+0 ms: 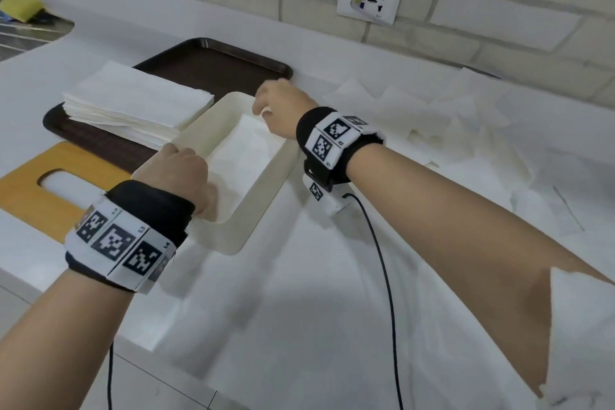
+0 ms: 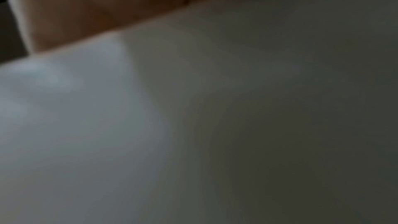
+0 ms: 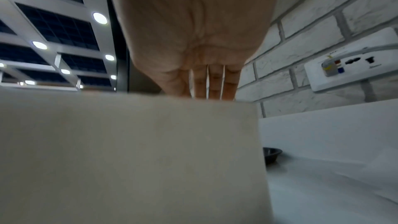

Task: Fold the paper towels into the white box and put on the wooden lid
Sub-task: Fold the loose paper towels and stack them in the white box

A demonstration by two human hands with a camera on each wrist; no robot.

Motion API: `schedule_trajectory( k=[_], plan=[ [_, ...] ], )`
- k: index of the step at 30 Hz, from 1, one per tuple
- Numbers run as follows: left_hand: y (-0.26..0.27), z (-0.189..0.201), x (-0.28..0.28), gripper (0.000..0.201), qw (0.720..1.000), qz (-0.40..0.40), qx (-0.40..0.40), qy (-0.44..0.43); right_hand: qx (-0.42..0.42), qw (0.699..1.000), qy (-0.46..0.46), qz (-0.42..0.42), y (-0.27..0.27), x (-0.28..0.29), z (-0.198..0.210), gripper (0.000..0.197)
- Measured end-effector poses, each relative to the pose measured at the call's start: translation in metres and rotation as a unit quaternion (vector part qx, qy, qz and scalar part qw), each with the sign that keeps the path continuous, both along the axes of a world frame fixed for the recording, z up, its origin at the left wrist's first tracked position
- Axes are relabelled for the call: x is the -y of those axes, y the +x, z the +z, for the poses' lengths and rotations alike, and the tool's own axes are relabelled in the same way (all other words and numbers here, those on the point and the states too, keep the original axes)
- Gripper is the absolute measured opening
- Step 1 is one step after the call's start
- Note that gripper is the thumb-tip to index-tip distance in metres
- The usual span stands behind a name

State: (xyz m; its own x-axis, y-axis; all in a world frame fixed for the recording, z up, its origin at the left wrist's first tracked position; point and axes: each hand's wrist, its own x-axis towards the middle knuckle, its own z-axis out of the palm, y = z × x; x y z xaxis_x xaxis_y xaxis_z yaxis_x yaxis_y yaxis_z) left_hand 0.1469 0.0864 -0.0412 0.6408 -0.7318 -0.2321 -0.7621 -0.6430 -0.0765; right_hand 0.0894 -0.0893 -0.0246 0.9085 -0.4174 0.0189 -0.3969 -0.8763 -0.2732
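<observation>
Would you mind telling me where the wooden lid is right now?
In the head view the wooden lid lies flat on the counter at far left, beside the brown tray and just left of the left hand.

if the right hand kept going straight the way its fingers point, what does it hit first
The right hand reaches over the far end of the white rectangular box, fingers pointing down into it. Going straight on, it would probably meet the folded white paper towel lying inside first, though depth is hard to judge.

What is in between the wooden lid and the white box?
In the head view, the left hand sits between the wooden lid and white box, gripping the box's rim.
</observation>
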Motion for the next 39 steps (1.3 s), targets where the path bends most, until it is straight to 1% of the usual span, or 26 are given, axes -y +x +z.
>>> schedule_trajectory(
  k=[2,3,5,7,9,11,13,15,17,19,24,28,30,32,35,39],
  plan=[
    [-0.003,0.003,-0.001,0.027,1.0,-0.003,-0.008,-0.011,0.056,0.998,-0.014,-0.002,-0.017,0.01,0.008,0.03],
    [-0.005,0.007,-0.001,0.026,0.999,0.0,-0.02,-0.03,0.076,0.997,-0.011,-0.013,-0.028,0.017,0.011,0.029],
    [-0.015,0.018,-0.003,0.022,0.992,0.02,-0.048,-0.118,0.078,0.995,-0.002,-0.058,-0.055,0.032,0.014,0.025],
    [-0.03,0.03,-0.004,0.02,0.971,0.013,-0.055,-0.234,0.038,0.993,0.001,-0.11,-0.08,0.046,0.007,0.023],
    [-0.047,0.039,-0.002,0.018,0.943,-0.016,-0.052,-0.328,-0.026,0.987,0.008,-0.157,-0.105,0.058,-0.005,0.021],
    [-0.065,0.045,0.004,0.013,0.916,-0.037,-0.056,-0.396,-0.1,0.976,0.006,-0.192,-0.127,0.064,-0.016,0.023],
    [-0.084,0.046,0.014,0.009,0.898,-0.053,-0.075,-0.429,-0.182,0.96,-0.01,-0.214,-0.145,0.068,-0.027,0.034],
    [-0.103,0.041,0.026,0.008,0.891,-0.073,-0.112,-0.433,-0.24,0.943,-0.018,-0.23,-0.159,0.07,-0.037,0.046],
    [-0.117,0.034,0.04,0.011,0.893,-0.092,-0.147,-0.416,-0.251,0.938,0.005,-0.238,-0.168,0.071,-0.046,0.051],
    [-0.128,0.026,0.055,0.013,0.9,-0.114,-0.165,-0.388,-0.235,0.942,0.017,-0.24,-0.172,0.07,-0.051,0.048],
    [-0.138,0.006,0.092,0.017,0.922,-0.132,-0.192,-0.31,-0.238,0.948,-0.012,-0.213,-0.165,0.064,-0.049,0.027],
    [-0.134,-0.011,0.11,0.019,0.941,-0.131,-0.2,-0.24,-0.205,0.957,-0.024,-0.205,-0.16,0.061,-0.053,0.027],
    [-0.131,-0.015,0.116,0.025,0.946,-0.133,-0.202,-0.217,-0.179,0.962,-0.014,-0.203,-0.161,0.06,-0.052,0.024],
    [-0.127,-0.018,0.121,0.036,0.943,-0.138,-0.21,-0.218,-0.15,0.967,0.005,-0.206,-0.163,0.059,-0.047,0.022],
    [-0.12,-0.021,0.126,0.05,0.932,-0.144,-0.219,-0.25,-0.11,0.971,0.046,-0.205,-0.169,0.06,-0.036,0.02],
    [-0.114,-0.019,0.134,0.052,0.928,-0.16,-0.21,-0.263,-0.077,0.976,0.092,-0.179,-0.178,0.057,-0.016,0.021]
  ],
)
